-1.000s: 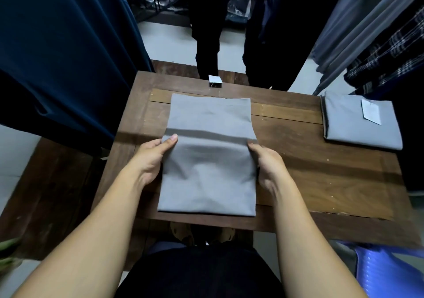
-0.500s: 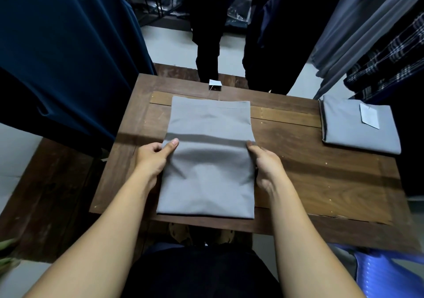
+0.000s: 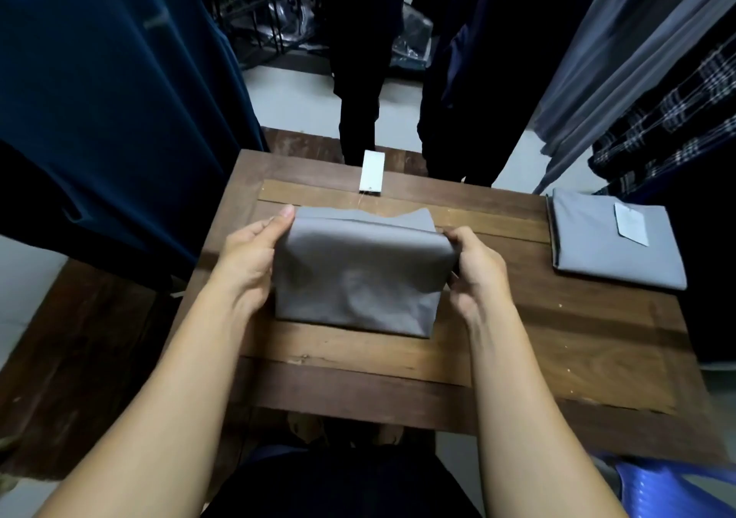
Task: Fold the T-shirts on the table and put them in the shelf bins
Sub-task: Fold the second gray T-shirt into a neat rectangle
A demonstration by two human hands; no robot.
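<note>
Grey T-shirt folded to a compact rectangle, front rumpled; my left hand and right hand pinch its far corners.

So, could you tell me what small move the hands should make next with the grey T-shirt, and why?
Probably lay the raised fold down onto the table and press it flat. The left hand and right hand pinch the grey T-shirt at its upper corners, the front panel is wrinkled, and a back layer peeks unevenly past the top edge, so the fold does not look settled.
</note>
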